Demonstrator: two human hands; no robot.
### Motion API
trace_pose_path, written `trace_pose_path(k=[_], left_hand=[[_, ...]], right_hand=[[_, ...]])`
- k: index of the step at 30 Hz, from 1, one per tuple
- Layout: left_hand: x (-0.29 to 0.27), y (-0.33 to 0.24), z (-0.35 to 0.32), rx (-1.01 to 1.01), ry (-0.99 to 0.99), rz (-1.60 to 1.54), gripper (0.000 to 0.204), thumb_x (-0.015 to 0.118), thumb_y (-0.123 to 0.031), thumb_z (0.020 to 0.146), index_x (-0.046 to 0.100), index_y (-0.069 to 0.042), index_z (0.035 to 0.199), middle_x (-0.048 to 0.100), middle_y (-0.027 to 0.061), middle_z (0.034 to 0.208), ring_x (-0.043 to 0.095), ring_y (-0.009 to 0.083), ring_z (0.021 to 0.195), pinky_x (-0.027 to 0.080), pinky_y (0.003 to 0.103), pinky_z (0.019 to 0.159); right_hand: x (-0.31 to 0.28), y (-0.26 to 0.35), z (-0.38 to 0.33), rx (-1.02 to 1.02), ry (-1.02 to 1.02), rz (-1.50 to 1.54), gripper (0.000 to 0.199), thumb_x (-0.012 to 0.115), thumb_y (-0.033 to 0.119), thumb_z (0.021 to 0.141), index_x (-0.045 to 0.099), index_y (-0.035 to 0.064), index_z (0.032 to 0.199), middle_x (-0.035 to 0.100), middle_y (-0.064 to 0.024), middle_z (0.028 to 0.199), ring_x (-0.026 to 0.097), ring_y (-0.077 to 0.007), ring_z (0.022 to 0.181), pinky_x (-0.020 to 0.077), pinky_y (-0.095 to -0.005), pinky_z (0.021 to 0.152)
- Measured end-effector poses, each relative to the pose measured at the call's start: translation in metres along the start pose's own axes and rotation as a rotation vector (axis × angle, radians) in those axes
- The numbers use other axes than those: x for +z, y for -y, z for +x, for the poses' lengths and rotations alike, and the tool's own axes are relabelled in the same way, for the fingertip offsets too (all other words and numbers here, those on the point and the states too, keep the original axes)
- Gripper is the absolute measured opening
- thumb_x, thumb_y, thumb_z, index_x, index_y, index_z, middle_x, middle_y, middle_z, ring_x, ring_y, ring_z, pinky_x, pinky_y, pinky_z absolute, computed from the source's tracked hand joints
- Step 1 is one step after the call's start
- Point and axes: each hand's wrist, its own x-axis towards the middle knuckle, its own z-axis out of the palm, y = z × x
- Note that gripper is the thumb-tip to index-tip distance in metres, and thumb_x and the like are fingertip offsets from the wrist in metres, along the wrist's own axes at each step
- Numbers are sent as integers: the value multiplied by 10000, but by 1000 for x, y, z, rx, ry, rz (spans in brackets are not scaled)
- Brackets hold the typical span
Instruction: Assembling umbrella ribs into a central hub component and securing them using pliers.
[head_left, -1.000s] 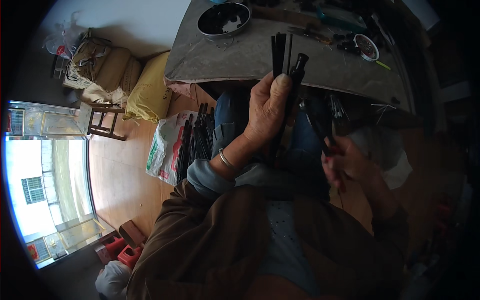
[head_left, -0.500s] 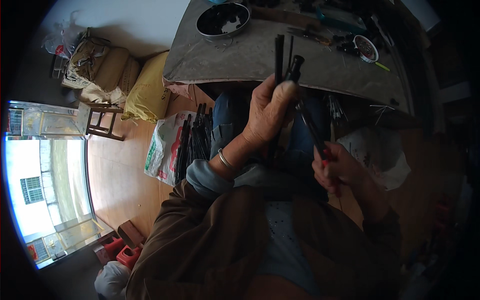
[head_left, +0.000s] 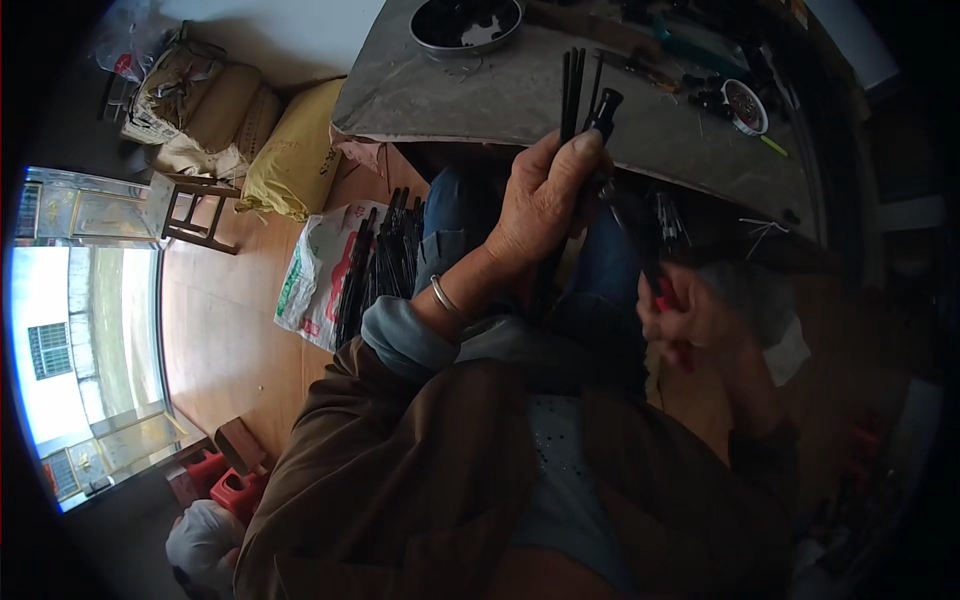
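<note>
Left hand (head_left: 548, 195): closed firmly around several thin, straight black rods (head_left: 572, 90) and a black tubular piece with a flared end (head_left: 607, 108); just off the near edge of the grey, flat-topped table (head_left: 400, 100).
Rods and tubular piece: gripped together, rising in view across the table's near edge.
Right hand (head_left: 690, 315): wrapped around a red-gripped hand tool with a dark head (head_left: 632, 222), farther off the table's near edge; blurred. Touching the held pieces or apart: cannot tell.
Shallow round metal bowl (head_left: 482, 36): on the table's far left, holding black pieces.
Small round white dish (head_left: 750, 130): on the table's right part.
White plastic sack with red and green print (head_left: 315, 275): on the floor before the table's left end, beneath loose black rods (head_left: 385, 255).
</note>
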Motion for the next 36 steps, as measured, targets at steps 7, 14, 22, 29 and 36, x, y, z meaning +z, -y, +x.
trace_pose_path(k=[7, 14, 22, 29, 36], left_hand=[[-1, -1, 3, -23, -29, -43, 379, 492, -412, 975, 552, -48, 888, 503, -11, 613, 440, 52, 453, 315, 199, 400], [2, 7, 4, 34, 5, 18, 437, 422, -449, 993, 573, -43, 938, 514, -5, 596, 435, 55, 419, 322, 198, 397], [1, -2, 2, -10, -25, 13, 430, 458, -452, 980, 550, -52, 851, 476, -21, 574, 419, 44, 445, 310, 193, 406], [4, -1, 4, 5, 34, 6, 474, 442, -490, 974, 558, -45, 861, 468, -13, 552, 411, 52, 428, 306, 200, 398], [-11, -2, 3, -17, -8, -12, 510, 392, -503, 987, 582, -34, 925, 490, 2, 573, 388, 61, 423, 291, 213, 409]], right_hand=[[-1, -1, 7, -388, -469, -558, 254, 538, 197, 937, 519, 2, 1098, 622, -81, 823, 596, -119, 675, 476, -237, 589], [-11, -27, 4, -86, 211, 383, 213, 588, 224, 889, 485, 46, 943, 528, -46, 584, 512, -127, 388, 423, -228, 370], [-12, 11, -11, -205, -248, -277, 415, 568, 332, 941, 510, -33, 1131, 612, -74, 795, 592, -124, 639, 476, -218, 591], [-9, -33, 10, -79, 371, 642, 213, 625, 202, 860, 495, 37, 898, 516, -54, 533, 481, -136, 353, 404, -249, 336], [1, 15, 6, -384, -508, -787, 324, 543, 45, 875, 517, 3, 1196, 577, -33, 831, 582, -91, 756, 481, -235, 685]])
